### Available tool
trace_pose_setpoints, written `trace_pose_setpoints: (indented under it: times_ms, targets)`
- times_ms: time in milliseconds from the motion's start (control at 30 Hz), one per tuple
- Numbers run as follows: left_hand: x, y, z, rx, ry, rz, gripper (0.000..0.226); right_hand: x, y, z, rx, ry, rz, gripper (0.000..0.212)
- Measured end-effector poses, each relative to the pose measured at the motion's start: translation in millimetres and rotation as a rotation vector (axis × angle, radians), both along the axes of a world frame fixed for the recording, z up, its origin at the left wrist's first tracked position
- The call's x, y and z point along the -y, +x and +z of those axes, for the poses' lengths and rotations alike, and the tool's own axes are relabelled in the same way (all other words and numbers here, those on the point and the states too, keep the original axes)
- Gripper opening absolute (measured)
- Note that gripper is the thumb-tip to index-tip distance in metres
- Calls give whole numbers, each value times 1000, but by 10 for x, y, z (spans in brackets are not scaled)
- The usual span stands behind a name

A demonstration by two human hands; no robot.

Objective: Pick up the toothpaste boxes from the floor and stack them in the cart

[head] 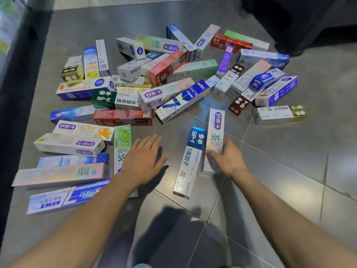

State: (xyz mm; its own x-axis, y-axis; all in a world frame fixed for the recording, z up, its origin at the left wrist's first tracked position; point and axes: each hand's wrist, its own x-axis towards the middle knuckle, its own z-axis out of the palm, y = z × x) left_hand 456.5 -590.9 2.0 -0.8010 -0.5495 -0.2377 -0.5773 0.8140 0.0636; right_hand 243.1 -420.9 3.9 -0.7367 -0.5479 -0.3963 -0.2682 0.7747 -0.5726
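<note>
Several toothpaste boxes lie scattered over the grey tiled floor. My right hand grips the near end of a white box with green characters, thumb on its left side and fingers on its right. A blue-and-white SP-1 box lies right beside it on the left. My left hand hovers with straight, spread fingers over the near part of a green-and-white box, holding nothing. No cart shows in this view.
A dark shelf base runs along the left edge. A dark object stands at the back right. A red box and a blue-striped box lie in the middle of the pile. Bare tiles lie near and to the right.
</note>
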Motion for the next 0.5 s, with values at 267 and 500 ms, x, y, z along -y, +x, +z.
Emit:
trace_pose_setpoints:
  times_ms: [267,500]
  targets:
    - [-105,27,-56,-75,51,30,71,103,55,-254,70,17,-180,76]
    - [-382,-241,-115,-201,236,102,71,-213,45,-217,46,-77,-268,37]
